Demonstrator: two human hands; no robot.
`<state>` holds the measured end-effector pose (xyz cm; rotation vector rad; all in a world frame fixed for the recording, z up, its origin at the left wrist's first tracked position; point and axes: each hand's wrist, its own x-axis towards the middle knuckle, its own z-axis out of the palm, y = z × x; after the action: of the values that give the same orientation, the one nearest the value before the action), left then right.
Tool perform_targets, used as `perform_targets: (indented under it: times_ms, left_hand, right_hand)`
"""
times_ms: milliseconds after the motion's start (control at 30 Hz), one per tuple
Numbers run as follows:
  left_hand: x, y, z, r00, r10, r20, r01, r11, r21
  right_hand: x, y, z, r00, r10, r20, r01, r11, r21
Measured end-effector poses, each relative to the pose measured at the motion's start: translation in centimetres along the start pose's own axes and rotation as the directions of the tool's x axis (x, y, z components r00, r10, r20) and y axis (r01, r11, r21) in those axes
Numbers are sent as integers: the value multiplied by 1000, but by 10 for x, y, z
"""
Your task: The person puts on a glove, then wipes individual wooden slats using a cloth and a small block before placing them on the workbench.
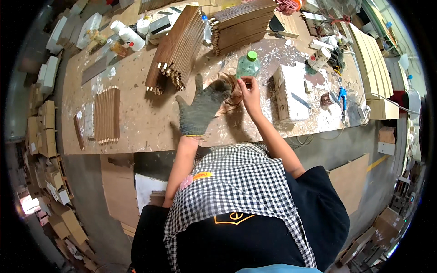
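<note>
My left hand [198, 111] wears a dark grey-green work glove and is raised over the near part of the workbench. Its fingers are spread, some of them bent toward the right hand. My bare right hand [251, 94] has thumb and fingertips pinched together; whatever is between them is too small to make out. A crumpled brown cloth [233, 101] lies between and behind the two hands. Just beyond the right hand stands a clear greenish bottle [247, 67] with a green cap. Brown wooden strips are piled in a tall stack [178, 45] behind the left hand.
Another stack of brown strips [243, 27] stands at the back. A flat row of strips [107, 114] lies at the left. A paint-smeared white block [291, 93], a white cup [318, 59] and blue pliers [342, 98] are at the right of the stained workbench [150, 129].
</note>
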<state>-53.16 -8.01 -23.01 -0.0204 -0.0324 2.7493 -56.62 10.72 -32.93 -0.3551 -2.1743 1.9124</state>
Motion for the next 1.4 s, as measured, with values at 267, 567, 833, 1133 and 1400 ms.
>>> perform_targets:
  times_ms: [267, 567, 833, 1133, 1400]
  left_hand:
    - [-35, 9, -55, 895, -431, -118, 122, 490, -863]
    - [-25, 8, -42, 917, -391, -82, 391, 920, -13]
    - [-25, -12, -22, 919, -338, -205, 379, 899, 218]
    - [-17, -22, -37, 900, -436, 19, 344, 681, -646]
    - [-15, -25, -27, 957, -274, 101, 269, 962, 55]
  right_hand:
    - [-44, -19, 9, 845, -284, 454, 439, 852, -285]
    - [-48, -41, 8, 855, -468, 225, 517, 737, -435]
    - [-43, -48, -6, 896, -426, 124, 432, 771, -468]
    - [-45, -49, -10, 919, -393, 32, 368, 827, -425]
    - [-43, -50, -5, 916, -401, -15, 373, 865, -336]
